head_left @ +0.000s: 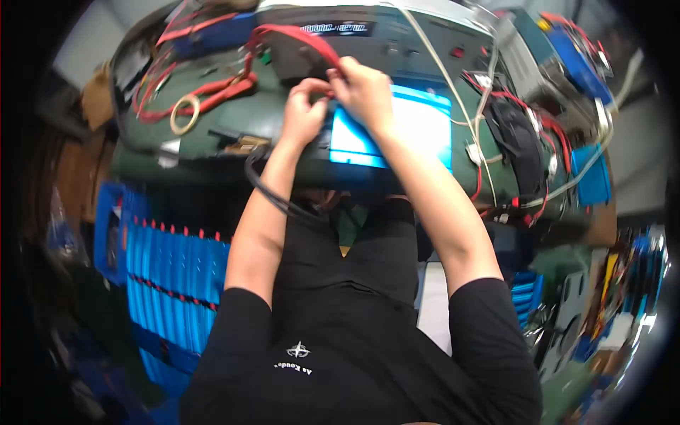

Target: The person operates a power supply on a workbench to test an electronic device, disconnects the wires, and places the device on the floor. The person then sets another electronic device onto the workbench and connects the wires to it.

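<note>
A thick red cable (294, 32) arches over the bench from the left and runs into my right hand (365, 92), whose fingers are closed around it. My left hand (304, 113) is just beside, its thumb and fingers pinched on a small red part of the cable near its end; blur hides the exact tip. Below my right hand and forearm lies a bright blue and white rectangular object (418, 127), too glaring to tell its kind. Behind both hands stands a grey instrument case (425, 60) with a lit display (336, 29).
To the left lie red-handled clamps (227, 91), a cream tape ring (185, 115) and dark tools (241, 140). Black and red cables (520, 138) crowd the right side. A blue rack (173, 262) with red-tipped parts stands below left. A dark cable (273, 195) hangs over the bench edge.
</note>
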